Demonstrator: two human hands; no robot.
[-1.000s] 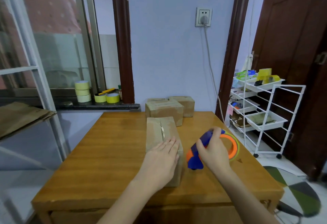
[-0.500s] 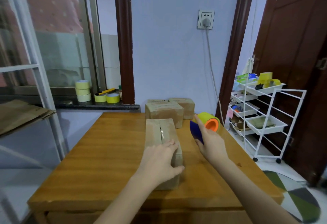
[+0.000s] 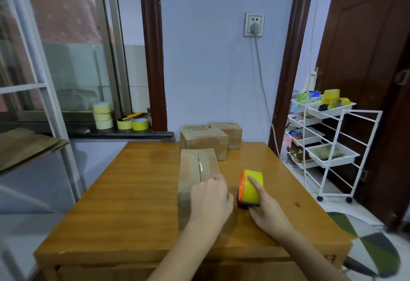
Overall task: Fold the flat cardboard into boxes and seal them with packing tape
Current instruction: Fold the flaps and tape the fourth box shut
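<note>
At the centre of the frame a cardboard box lies lengthwise on the wooden tabletop, its top seam running away from the viewer with a strip of clear tape glinting along it. The left hand lies over the near end of this box, fingers curled down over its right edge and grasping it; half a second ago it sat in much the same place, with the thumb spread wider.

The tape dispenser, a yellow roll on an orange and blue-purple body, now stands on the tabletop just right of the box. Earlier the right hand held it raised in the air beyond the box; now it is set down lower in the frame, and the right hand grasps it from the right side, index finger laid across the yellow roll and the thumb under its near edge.

Two sealed boxes stand touching at the far edge of the tabletop, as before. Spare tape rolls are stacked on the window sill at left, and a white wire trolley stands at right.
</note>
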